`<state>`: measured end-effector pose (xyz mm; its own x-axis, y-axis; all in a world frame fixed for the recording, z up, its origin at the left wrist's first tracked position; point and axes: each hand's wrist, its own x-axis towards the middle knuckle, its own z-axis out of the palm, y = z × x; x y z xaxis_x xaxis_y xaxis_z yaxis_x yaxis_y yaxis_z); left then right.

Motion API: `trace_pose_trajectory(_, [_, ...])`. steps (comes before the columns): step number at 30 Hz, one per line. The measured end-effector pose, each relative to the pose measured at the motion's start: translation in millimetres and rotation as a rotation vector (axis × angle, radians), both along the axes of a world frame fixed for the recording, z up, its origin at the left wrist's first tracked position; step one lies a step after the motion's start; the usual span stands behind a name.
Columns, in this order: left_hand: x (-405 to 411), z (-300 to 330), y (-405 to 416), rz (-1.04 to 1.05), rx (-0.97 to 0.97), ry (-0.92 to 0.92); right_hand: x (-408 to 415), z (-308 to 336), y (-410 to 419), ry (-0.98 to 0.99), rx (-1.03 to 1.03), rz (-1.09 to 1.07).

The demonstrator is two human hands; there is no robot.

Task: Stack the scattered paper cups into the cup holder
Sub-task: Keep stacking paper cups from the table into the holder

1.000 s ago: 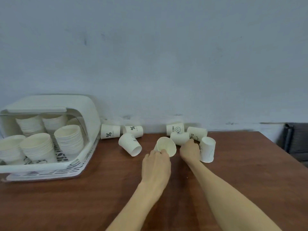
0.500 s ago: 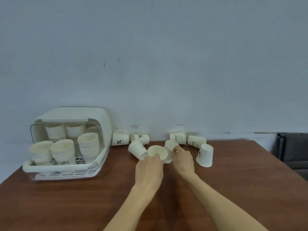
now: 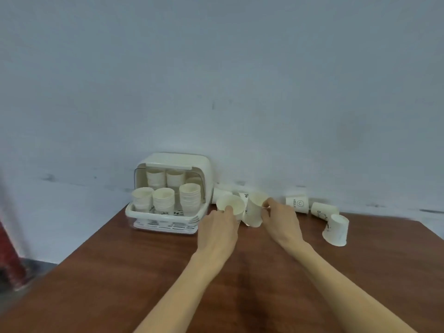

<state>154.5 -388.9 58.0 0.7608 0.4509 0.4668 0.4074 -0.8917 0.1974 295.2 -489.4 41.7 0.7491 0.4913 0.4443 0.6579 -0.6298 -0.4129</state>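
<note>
Head view looks down on a brown wooden worktop [image 3: 144, 272] set against a pale wall. Left hand [image 3: 217, 233] grips one paper cup [image 3: 230, 206], its fingers curled around the side and its mouth tipped toward the camera. Right hand [image 3: 281, 221] pinches a second cup [image 3: 255, 210] by the rim and wall, holding it upright just beside the first; the two cups nearly touch. Both are lifted near the worktop's far edge. White cup holder [image 3: 168, 210] stands at the far left corner, its lid raised, with several stacks of cups inside. Toward the far edge on the right, a cup printed HELLO [image 3: 297, 203] and another printed cup [image 3: 323, 211] lie on their sides, and a third [image 3: 336, 230] stands upside down, slightly tilted. More cups lie partly hidden behind the held pair.
</note>
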Motion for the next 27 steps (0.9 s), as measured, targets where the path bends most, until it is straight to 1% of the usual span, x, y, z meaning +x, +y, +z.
trace_pose_trajectory(5, [-24, -3, 35, 0.040, -0.040, -0.066, -34, 6, 26, 0.000, 0.055, 0.083])
trace_pose_trajectory(10, [-38, -5, 74, 0.080, -0.032, -0.118, -55, 7, 62, 0.020, 0.129, 0.143])
trace_pose_trajectory(15, [-51, -5, 118, 0.168, -0.031, -0.159, -71, 12, 106, 0.014, 0.127, 0.210])
trace_pose_trajectory(19, [-59, 6, 158, 0.219, 0.005, -0.161, -77, 16, 147, 0.011, 0.151, 0.259])
trace_pose_trajectory(27, [-68, 27, 227, 0.286, 0.051, -0.155, -79, 30, 234, -0.075, 0.104, 0.300])
